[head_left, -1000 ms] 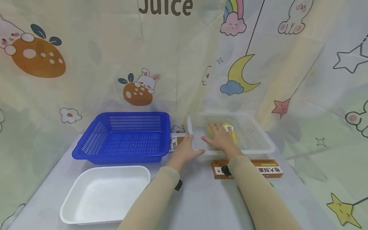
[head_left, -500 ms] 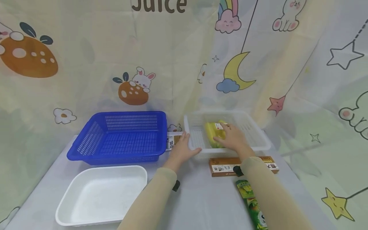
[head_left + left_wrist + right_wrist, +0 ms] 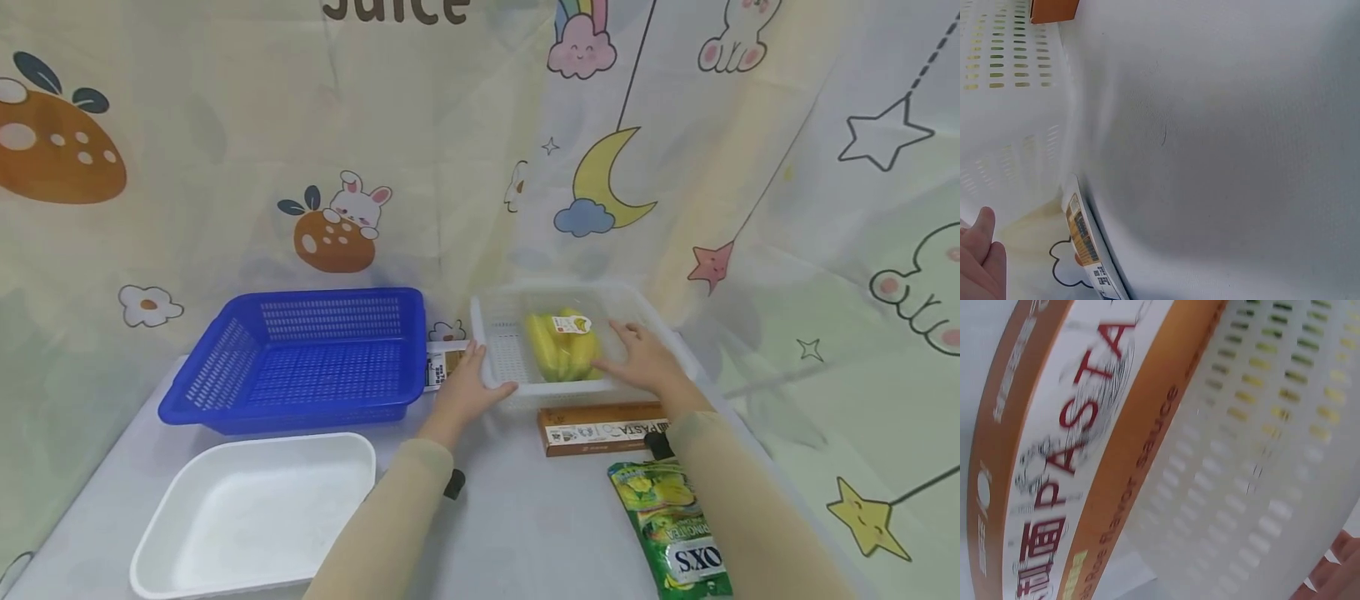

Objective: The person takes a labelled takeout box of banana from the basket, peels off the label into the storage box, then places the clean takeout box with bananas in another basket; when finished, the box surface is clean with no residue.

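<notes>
My left hand (image 3: pixel 467 390) rests at the left front corner of a white perforated basket (image 3: pixel 551 388), thumb spread along its front and fingers at its side. Inside that basket lies a clear pack of yellow bananas (image 3: pixel 555 354) with a white label. My right hand (image 3: pixel 648 362) hovers over the basket's right part, fingers spread and empty, the thumb close beside the pack. In the right wrist view a few fingers (image 3: pixel 1341 569) show past the basket's rim. Yellow shows through the basket's slots in both wrist views.
A brown pasta box (image 3: pixel 592 435) lies in front of the white basket, and nearer stands out a green pouch (image 3: pixel 667 529), partly under my right sleeve. Left are a blue basket (image 3: pixel 300 417) and a white tray (image 3: pixel 255 517). A flat printed package (image 3: pixel 437 368) sits between the baskets.
My right hand has lifted off the banana pack and moved right, uncovering the pack. The right forearm's shift reveals more of the green pouch. My left hand stays at the basket corner.
</notes>
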Action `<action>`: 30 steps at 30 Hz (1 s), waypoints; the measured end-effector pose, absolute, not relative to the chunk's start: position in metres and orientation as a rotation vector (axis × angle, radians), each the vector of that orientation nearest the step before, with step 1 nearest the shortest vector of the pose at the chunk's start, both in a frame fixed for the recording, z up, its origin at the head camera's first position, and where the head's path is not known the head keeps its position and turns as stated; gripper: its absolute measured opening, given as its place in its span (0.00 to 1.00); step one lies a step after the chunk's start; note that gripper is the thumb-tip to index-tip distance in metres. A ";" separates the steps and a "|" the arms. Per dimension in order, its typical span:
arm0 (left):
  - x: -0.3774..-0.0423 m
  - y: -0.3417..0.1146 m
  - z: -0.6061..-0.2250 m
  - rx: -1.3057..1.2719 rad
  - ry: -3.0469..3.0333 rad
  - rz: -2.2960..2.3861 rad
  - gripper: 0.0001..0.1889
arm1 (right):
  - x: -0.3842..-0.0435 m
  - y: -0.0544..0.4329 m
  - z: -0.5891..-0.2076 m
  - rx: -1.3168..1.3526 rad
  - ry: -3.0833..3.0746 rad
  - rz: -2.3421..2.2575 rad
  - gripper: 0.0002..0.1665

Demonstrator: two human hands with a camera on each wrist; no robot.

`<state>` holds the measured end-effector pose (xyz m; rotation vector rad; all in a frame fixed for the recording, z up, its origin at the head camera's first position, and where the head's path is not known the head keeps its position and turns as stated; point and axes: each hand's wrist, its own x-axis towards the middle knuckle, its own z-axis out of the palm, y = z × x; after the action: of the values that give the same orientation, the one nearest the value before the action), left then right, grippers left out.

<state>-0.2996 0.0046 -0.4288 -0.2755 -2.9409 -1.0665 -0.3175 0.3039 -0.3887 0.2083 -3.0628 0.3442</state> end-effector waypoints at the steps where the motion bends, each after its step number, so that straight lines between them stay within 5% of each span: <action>1: -0.300 0.004 -0.429 -0.274 -2.938 -1.071 0.50 | -0.318 0.305 -0.388 0.214 -3.072 0.377 0.55; 30: -0.297 0.008 -0.435 -0.234 -2.835 -1.344 0.49 | -0.327 0.316 -0.385 0.317 -3.320 0.837 0.61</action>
<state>-0.2966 0.0082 -0.4351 -0.2337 -2.8352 -1.3442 -0.3268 0.3159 -0.3846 0.3170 -3.3201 0.8368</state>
